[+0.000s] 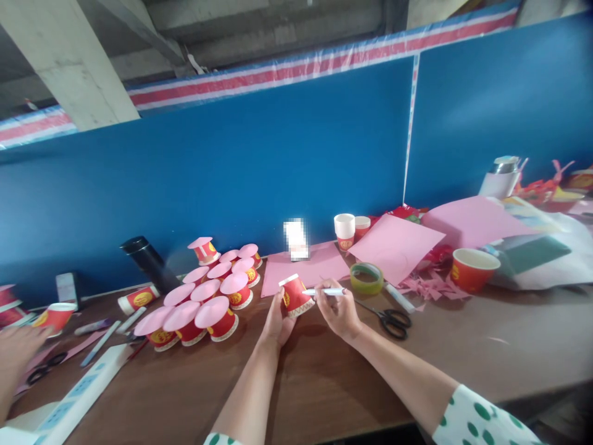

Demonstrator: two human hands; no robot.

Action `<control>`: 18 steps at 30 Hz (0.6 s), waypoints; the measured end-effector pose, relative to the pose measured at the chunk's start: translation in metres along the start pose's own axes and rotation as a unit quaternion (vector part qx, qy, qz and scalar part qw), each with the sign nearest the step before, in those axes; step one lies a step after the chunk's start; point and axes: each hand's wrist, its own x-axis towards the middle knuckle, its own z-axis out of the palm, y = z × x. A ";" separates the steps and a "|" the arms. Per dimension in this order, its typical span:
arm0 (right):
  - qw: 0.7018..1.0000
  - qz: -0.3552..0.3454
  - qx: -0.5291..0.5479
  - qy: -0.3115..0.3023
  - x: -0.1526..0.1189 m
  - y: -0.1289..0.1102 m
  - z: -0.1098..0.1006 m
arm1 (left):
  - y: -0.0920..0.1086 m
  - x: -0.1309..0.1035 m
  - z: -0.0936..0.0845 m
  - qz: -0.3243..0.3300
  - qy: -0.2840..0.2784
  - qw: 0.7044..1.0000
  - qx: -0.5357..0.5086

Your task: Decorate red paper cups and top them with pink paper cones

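A red paper cup (295,295) with a yellow emblem is in my left hand (277,321), tilted, its white band marked with a dark zigzag line. My right hand (337,310) grips a white marker pen (330,292), whose tip is at the cup's right side. Whether the tip touches the cup, I cannot tell. Just right of my right hand lie black-handled scissors (393,321) and a roll of yellow-green tape (366,278). Behind the cup, pink paper sheets (278,275) lie flat on the brown table (315,383).
Several red cups topped with pink paper discs (213,312) stand to the left, near a black flask (148,266). A co-worker's hand (23,352) is at the far left. Stacked cups (344,228), a red paper bowl (473,269) and pink scraps (433,284) sit to the right.
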 end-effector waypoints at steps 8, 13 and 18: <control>0.995 -0.079 -0.054 -0.012 -0.002 0.002 0.000 | -0.001 -0.001 0.002 0.004 -0.008 1.000 0.022; 0.995 -0.076 -0.055 -0.021 -0.002 0.004 -0.001 | -0.002 0.002 0.000 -0.002 -0.025 0.999 0.025; 0.996 -0.076 -0.047 -0.025 -0.001 0.002 -0.002 | -0.002 0.002 0.001 0.000 -0.021 1.000 0.021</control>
